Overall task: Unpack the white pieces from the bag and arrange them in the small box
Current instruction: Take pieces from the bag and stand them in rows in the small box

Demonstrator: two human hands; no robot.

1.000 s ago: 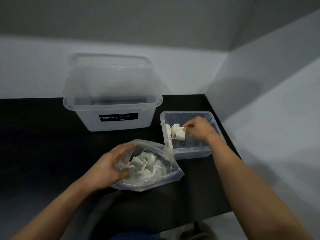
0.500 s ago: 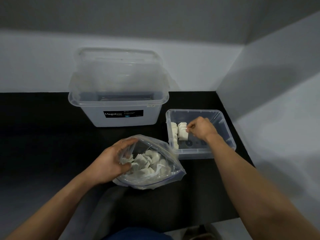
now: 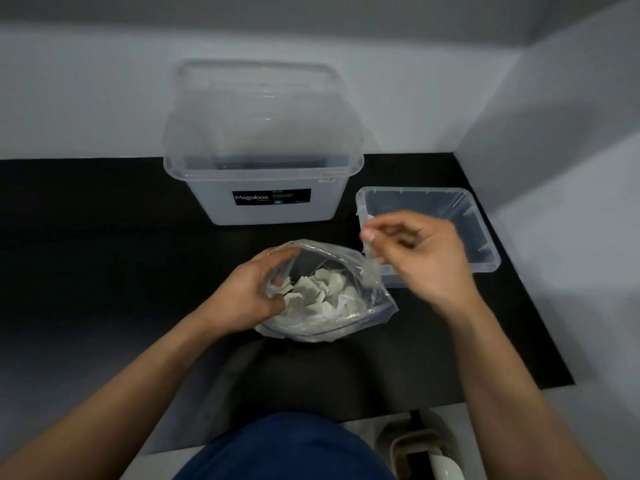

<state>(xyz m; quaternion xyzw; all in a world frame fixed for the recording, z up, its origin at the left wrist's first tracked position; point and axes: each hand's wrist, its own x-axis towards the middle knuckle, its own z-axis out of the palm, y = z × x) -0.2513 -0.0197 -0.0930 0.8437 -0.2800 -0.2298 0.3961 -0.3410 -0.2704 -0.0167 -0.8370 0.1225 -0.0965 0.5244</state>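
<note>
Where the black bench (image 3: 104,258) runs out to the left there is wide bare room, while on the right the small box (image 3: 483,237) sits close to the bench's right edge and the side wall. The big box (image 3: 263,192) stands at the back against the rear wall, its clear lid raised behind it. The bag (image 3: 367,306) lies near the front edge, just beside the small box, its mouth open and the white pieces (image 3: 325,289) heaped inside. The left hand (image 3: 252,289) grips the bag's left rim, fingers curled into the mouth. The right hand (image 3: 426,261) hovers over the small box's near left corner, blurred, fingers loosely curled, holding nothing that shows. It hides most of that corner; only slivers of white show beside the thumb. Both forearms are cut off by the lower frame.
</note>
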